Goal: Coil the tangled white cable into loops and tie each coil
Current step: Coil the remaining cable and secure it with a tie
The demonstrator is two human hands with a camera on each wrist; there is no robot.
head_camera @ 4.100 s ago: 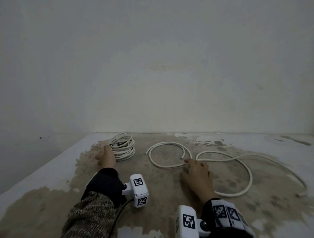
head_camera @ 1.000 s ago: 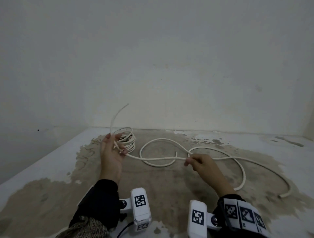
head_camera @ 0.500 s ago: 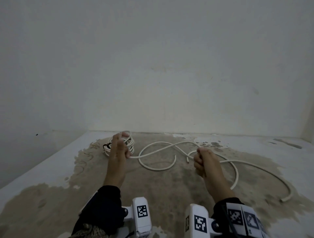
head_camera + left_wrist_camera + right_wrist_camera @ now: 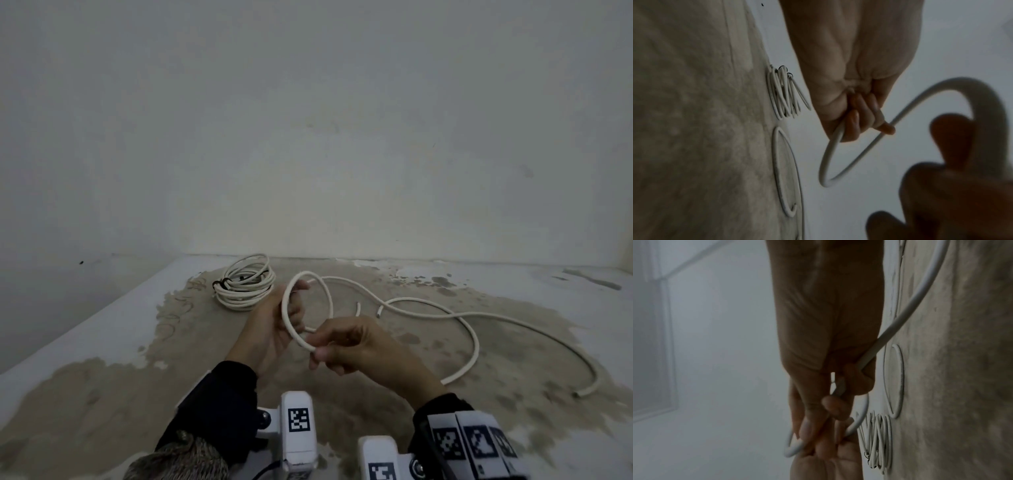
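Note:
A loose white cable (image 4: 442,314) snakes over the stained floor to the right, its far end (image 4: 582,392) lying flat. Its near part is lifted into one upright loop (image 4: 286,318) between my hands. My left hand (image 4: 296,308) grips the loop's top with curled fingers (image 4: 857,118). My right hand (image 4: 320,347) pinches the loop's bottom between thumb and fingers (image 4: 830,404). The cable (image 4: 906,311) runs back past my right palm. A finished coil (image 4: 245,284), bound with a dark tie, lies behind my left hand.
The floor (image 4: 102,394) is patchy, brown in the middle and pale at the edges. A plain wall (image 4: 308,137) closes off the back just beyond the coil. Two short cable ends (image 4: 379,311) lie on the floor behind my right hand.
My hands have drawn together and toward me. The right hand has brought its stretch of cable round to the left hand, so a raised loop now stands where the cable ran slack.

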